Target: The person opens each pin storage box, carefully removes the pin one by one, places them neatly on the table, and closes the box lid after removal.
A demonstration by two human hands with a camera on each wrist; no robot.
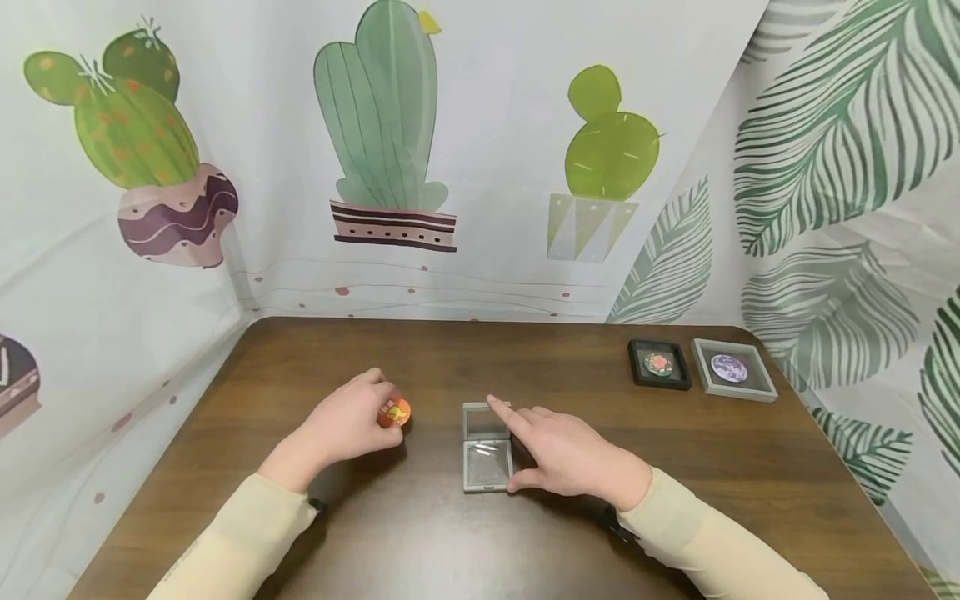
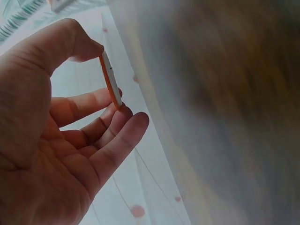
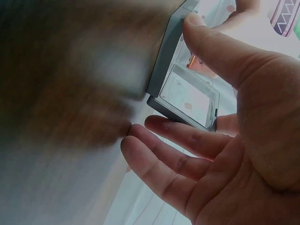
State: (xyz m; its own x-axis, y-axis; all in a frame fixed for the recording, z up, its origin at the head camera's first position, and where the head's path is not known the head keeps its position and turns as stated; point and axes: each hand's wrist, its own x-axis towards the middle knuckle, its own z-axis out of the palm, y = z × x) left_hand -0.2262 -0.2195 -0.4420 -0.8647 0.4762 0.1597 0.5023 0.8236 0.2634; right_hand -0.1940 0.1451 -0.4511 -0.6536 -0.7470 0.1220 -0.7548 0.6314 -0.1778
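In the head view, my left hand (image 1: pixel 348 421) is above the left of the table and pinches an orange disc (image 1: pixel 397 411) with a yellow design. Its pale back and orange rim (image 2: pixel 110 79) show edge-on between thumb and fingertips in the left wrist view. An unfolded grey display case (image 1: pixel 487 462) with clear film panels stands at mid-table, its hinged lid (image 1: pixel 486 421) tilted up at the far side. My right hand (image 1: pixel 566 454) holds the case from the right, thumb on the near corner and index finger at the lid's top edge. Its other fingers (image 3: pixel 154 159) extend free.
At the far right of the table lie a black display case (image 1: pixel 637 367) holding a dark green disc with an orange picture, and a grey display case (image 1: pixel 753 392) holding a purple disc. Cloth printed with cacti and leaves (image 1: pixel 502 167) hangs behind the table (image 1: pixel 435 533).
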